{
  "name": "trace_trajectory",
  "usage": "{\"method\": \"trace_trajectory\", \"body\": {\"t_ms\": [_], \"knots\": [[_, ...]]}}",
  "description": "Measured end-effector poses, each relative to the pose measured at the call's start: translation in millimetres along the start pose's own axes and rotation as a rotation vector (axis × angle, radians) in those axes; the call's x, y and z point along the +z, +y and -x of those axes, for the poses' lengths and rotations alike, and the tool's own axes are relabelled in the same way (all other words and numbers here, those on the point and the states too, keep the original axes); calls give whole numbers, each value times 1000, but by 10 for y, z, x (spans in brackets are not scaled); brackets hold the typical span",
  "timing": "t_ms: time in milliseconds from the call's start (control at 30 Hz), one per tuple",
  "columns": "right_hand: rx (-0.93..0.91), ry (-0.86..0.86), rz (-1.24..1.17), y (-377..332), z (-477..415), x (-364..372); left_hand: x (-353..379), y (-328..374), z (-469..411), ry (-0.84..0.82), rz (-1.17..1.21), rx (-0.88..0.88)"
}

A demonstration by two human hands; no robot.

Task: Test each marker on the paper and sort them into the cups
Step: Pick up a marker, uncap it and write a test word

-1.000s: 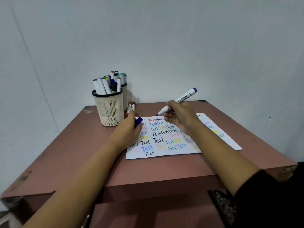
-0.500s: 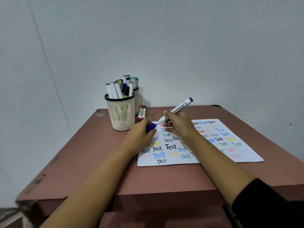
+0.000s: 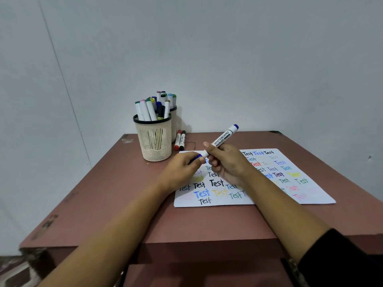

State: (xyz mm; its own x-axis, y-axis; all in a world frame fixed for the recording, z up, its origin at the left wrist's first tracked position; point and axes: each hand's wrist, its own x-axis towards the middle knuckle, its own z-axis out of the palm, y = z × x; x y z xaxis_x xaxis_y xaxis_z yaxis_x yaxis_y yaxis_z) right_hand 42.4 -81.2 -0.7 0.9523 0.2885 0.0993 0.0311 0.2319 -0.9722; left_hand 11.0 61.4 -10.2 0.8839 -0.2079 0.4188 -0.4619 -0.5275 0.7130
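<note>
Head view: right hand (image 3: 226, 164) grips the tilted whiteboard marker (image 3: 222, 138). The left hand (image 3: 180, 172) pinches the blue cap (image 3: 196, 158) at its lower end, above the paper (image 3: 269, 193).

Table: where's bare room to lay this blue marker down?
Bare table left of the paper, in front of the mesh cup; also the strip behind the paper toward the wall. Crowded: back-left corner, with mesh cup, rear cup and two loose markers.
</note>
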Motion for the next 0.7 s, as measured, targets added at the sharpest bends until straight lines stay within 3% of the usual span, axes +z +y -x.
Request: {"method": "trace_trajectory", "body": {"t_ms": [200,300,433,567,633,700], "knots": [[7,-3,-17,4,1,3,-22,-7,-5,6,175,-69],[-16,47,10,-8,0,18,-27,-17,-40,107,226,-118],[-29,101,30,-48,17,24,-67,-12,-52,269,488,-193],[-54,282,-67,-68,-26,-74,-163,-10,-83,429,645,-197],[-102,444,94,-48,-58,-119,-205,6,-94,492,710,-184],[-205,548,407,23,-78,-145,-239,39,-111,522,713,-163]]}}
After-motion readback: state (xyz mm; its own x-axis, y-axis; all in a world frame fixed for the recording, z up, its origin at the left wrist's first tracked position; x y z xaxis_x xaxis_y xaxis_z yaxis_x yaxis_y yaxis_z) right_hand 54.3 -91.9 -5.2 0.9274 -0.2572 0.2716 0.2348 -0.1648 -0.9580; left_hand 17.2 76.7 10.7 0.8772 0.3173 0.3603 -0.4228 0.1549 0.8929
